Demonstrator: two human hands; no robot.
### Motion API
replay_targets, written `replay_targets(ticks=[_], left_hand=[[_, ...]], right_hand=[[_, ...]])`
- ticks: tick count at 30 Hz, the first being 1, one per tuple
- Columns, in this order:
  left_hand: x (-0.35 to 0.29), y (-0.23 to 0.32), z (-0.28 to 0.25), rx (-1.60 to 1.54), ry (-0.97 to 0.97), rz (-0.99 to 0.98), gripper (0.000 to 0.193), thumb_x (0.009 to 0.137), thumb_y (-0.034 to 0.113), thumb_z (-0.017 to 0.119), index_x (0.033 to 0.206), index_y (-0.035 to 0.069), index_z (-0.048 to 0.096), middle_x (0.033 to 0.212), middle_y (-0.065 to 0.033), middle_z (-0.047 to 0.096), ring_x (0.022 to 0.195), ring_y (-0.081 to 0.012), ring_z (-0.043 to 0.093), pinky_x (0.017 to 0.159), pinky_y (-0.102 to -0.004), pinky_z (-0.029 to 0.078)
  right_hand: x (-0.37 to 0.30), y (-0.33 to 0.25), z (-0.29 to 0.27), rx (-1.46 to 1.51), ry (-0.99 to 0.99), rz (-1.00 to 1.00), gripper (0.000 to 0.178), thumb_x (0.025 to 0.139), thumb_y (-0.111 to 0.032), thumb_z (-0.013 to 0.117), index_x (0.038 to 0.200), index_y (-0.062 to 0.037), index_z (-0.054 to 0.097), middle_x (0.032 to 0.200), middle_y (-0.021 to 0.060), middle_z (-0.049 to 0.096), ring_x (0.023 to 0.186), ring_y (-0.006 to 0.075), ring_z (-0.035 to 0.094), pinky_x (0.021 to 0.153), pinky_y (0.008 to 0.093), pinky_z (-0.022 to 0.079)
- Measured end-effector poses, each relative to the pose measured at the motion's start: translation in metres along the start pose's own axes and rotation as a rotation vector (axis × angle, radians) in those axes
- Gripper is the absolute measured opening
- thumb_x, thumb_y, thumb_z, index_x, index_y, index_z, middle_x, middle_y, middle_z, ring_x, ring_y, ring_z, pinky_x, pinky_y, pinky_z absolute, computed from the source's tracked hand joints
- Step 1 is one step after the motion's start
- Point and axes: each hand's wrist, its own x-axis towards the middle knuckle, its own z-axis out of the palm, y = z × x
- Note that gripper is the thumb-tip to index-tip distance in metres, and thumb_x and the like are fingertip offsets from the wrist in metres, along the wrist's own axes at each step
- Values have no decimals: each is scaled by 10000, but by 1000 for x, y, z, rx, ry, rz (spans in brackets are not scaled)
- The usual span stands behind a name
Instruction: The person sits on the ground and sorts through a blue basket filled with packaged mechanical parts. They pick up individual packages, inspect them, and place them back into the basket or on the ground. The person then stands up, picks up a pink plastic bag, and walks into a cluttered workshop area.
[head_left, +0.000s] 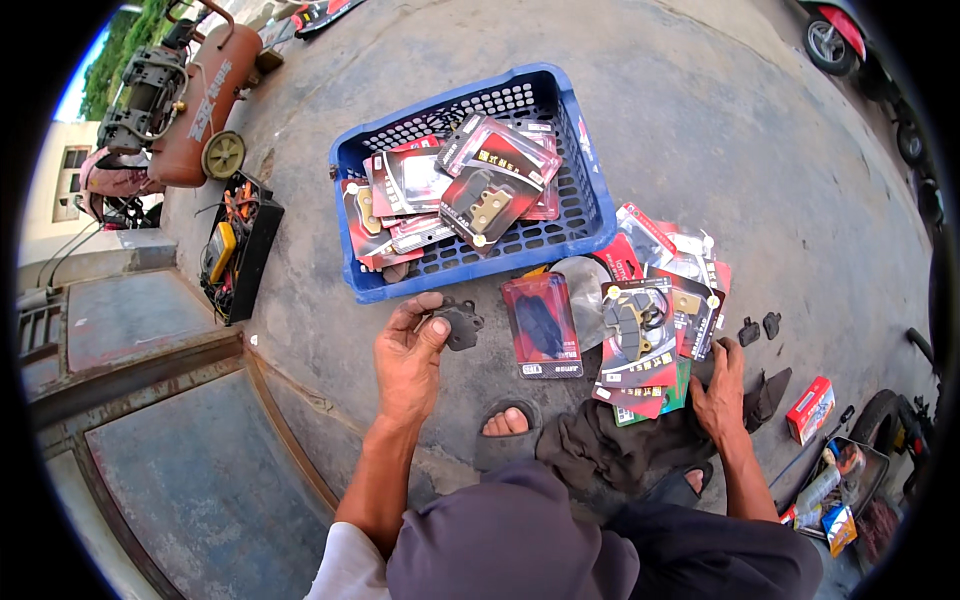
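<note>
Brake pad (462, 325), dark, flat, w/ small tabs, is in L hand (410, 350), pinched btwn thumb & fingers, held up over the floor near the blue crate's (598, 200) near edge. Pad sticks out to R of the L grip, i.e. on the side facing the loose packs. Long axis approx. crosswise, bit tilted; exact angle hard to call.

Key rel.: pad vs. packs. Closest = dark-red pack (543, 325), just R of pad, not touching; long axis runs away from person; L hand nearer. Carded packs pile (640, 330) is further R, btwn the hands, R hand nearer; top card also approx. lengthwise away.

R hand (722, 395) at pile's R edge, fingers bent, tips by the cards; can't tell if pinching or just resting. 2 small dark pads (749, 330) on floor just past R fingertips, to the R; L hand well apart from those.

Crate is ahead, w/ more packs (490, 205) inside, L hand nearer. Dark cloth (600, 445) lies nearside of pile.
</note>
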Motion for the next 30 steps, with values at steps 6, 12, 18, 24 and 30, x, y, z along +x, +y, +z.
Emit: replay_targets(ticks=[6,12,18,24,30], left_hand=[[38,38,13,7,-49,244,370,908,-10,732,1249,-40,591,1192,-102,646,1088,-170,636,976,-307,526],[56,46,15,-5,-9,310,362,900,-34,718,1241,-32,595,1162,-98,644,1022,-157,650,931,-292,557],[65,47,13,23,60,334,374,889,-35,730,1237,-40,593,1135,-102,654,973,-153,655,833,-284,566],[73,42,10,64,113,343,376,883,-31,742,1230,-29,597,1121,-94,662,948,-131,651,718,-252,519],[85,32,1,239,133,488,306,891,-16,738,1182,11,646,1184,-81,667,988,-135,655,762,-249,535]], right_hand=[[1,-1,-1,27,20,-7,651,771,-25,733,1358,26,456,1413,255,430,1339,453,437,1130,467,389],[0,0,0,12,29,-15,636,770,-25,742,1348,8,476,1402,237,439,1323,443,446,1105,475,407],[2,-7,-1,35,25,22,640,767,-20,740,1349,3,476,1402,233,439,1315,442,453,1101,475,413],[3,-5,-4,54,15,38,650,758,-1,717,1356,34,464,1408,257,425,1322,458,449,1120,462,396],[4,-6,-3,58,19,20,639,750,-2,722,1336,34,470,1390,254,432,1311,458,456,1109,465,402]])
